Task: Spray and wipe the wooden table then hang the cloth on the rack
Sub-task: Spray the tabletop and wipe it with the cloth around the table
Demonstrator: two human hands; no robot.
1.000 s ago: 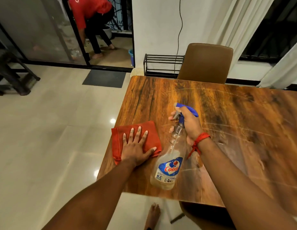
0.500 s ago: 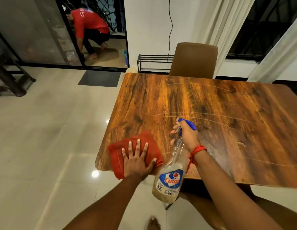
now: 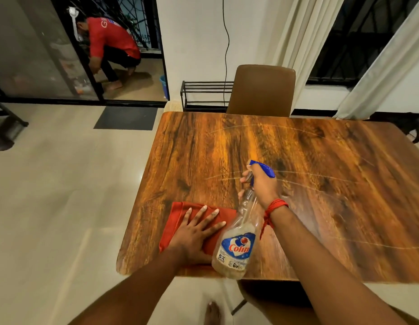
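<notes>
A glossy wooden table (image 3: pixel 309 160) fills the right half of the head view, with faint curved wipe streaks on it. A folded red cloth (image 3: pixel 178 216) lies near its front left corner, and my left hand (image 3: pixel 196 233) presses flat on it, fingers spread. My right hand (image 3: pixel 262 184) grips the neck of a clear spray bottle (image 3: pixel 236 247) with a blue trigger head and a blue label; the bottle hangs tilted over the table's front edge, nozzle pointing away across the table. A black metal rack (image 3: pixel 206 90) stands against the far wall behind the table.
A brown chair (image 3: pixel 262 90) is tucked at the table's far side, another chair seat (image 3: pixel 274 294) sits below my right arm. A person in a red shirt (image 3: pixel 110 41) crouches beyond the glass door. A dark mat (image 3: pixel 126 118) lies on the tiled floor. Curtains (image 3: pixel 297 38) hang at right.
The view has pulled back and lifted, showing more of the table. Both hands and the cloth sit nearer the front left corner than a second ago. My right hand keeps the bottle.
</notes>
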